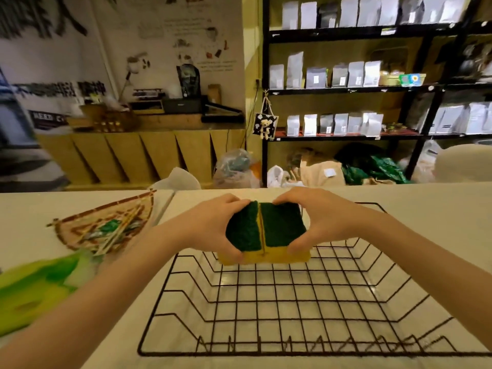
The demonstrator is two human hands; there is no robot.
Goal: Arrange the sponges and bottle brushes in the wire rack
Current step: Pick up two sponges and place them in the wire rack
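Two sponges with dark green scouring tops and yellow bodies are pressed side by side above the far part of the black wire rack [292, 320]. My left hand [210, 225] grips the left sponge [243, 230] from its left side. My right hand [316, 217] grips the right sponge [282, 225] from its right side. The rack lies on the white counter and holds nothing else that I can see. No bottle brush is clearly visible.
A woven tray [106, 225] with sticks and green-packaged items lies on the counter to the left. Blurred green and yellow packaging [34, 286] sits at the near left. Beyond the counter stand black shelves [346, 89] of pouches and bags on the floor.
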